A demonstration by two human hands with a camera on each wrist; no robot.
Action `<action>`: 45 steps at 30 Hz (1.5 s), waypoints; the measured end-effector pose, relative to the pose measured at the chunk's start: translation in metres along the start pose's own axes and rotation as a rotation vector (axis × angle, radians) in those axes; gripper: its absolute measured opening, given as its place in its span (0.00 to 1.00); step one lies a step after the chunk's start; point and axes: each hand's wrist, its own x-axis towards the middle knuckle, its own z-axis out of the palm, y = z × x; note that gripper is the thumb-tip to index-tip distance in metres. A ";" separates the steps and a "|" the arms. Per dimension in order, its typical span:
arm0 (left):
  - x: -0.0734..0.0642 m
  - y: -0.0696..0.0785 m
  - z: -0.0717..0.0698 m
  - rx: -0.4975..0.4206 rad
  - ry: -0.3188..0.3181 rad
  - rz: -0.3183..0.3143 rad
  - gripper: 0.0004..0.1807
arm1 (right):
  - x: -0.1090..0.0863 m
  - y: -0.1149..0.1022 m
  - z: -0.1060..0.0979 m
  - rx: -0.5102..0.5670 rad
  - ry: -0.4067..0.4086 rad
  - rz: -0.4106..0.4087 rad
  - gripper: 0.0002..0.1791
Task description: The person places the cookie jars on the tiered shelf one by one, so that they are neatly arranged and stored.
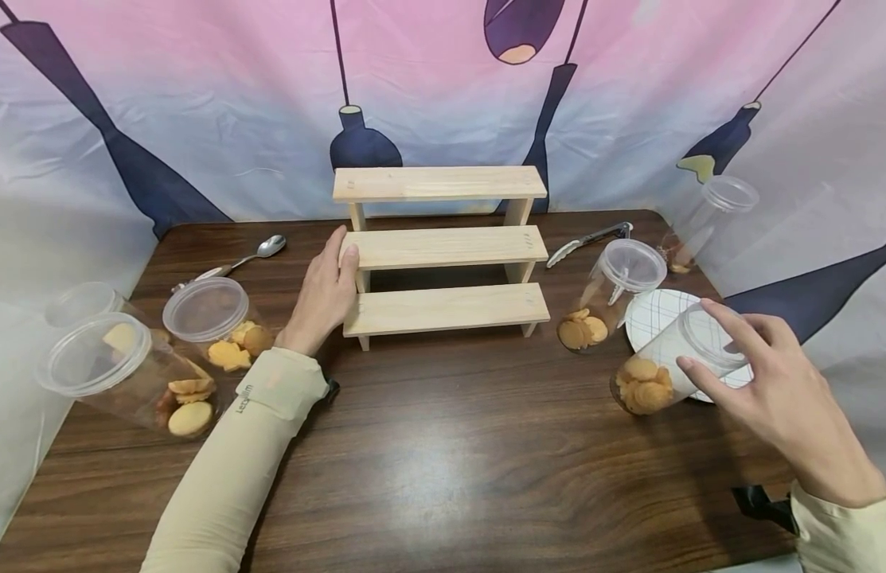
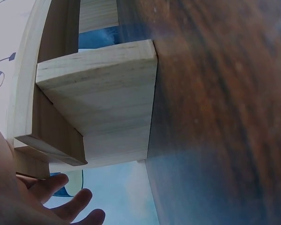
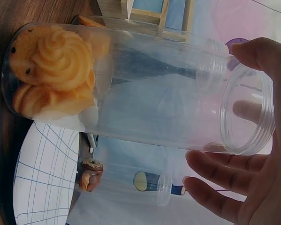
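My left hand [image 1: 321,290] holds the left end of the three-step wooden shelf [image 1: 443,248] at its middle step. In the left wrist view, several fingertips [image 2: 79,206] extend past the wooden end, while the thumb is hidden. On the right, my right hand [image 1: 779,382] has thumb and fingers around the top of a clear plastic jar [image 1: 682,350]. Swirled golden cookies [image 3: 60,65] lie at the bottom of that jar. Close by stands another clear jar [image 1: 614,290] with round cookies.
A checked white plate [image 1: 650,314] lies behind the held jar. Tongs [image 1: 589,240] and a farther clear jar [image 1: 708,223] are at the back right. Clear jars of cookies [image 1: 120,374] [image 1: 213,318] crowd the left side, with a spoon [image 1: 259,253] behind them.
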 end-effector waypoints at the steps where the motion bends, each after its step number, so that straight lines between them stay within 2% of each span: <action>1: 0.000 0.000 0.000 -0.001 0.002 0.002 0.35 | 0.000 0.000 0.000 0.000 0.004 -0.004 0.42; 12: 0.000 -0.002 0.000 0.012 0.001 0.013 0.37 | 0.004 -0.009 -0.004 0.002 -0.010 -0.050 0.43; 18: 0.002 -0.003 -0.002 0.024 0.008 0.036 0.36 | 0.012 -0.025 -0.009 0.036 0.030 -0.133 0.44; 22: 0.002 -0.004 -0.002 0.028 0.017 0.043 0.36 | 0.021 -0.041 -0.014 0.057 0.010 -0.157 0.44; 32: 0.001 -0.002 -0.001 0.016 0.004 0.045 0.37 | 0.056 -0.076 -0.023 0.055 -0.073 -0.195 0.43; 37: 0.000 -0.001 -0.001 0.027 -0.001 0.035 0.37 | 0.080 -0.081 -0.019 0.070 -0.107 -0.198 0.42; 45: 0.002 -0.003 -0.002 0.033 0.009 0.049 0.37 | 0.126 -0.087 -0.013 0.106 -0.108 -0.217 0.39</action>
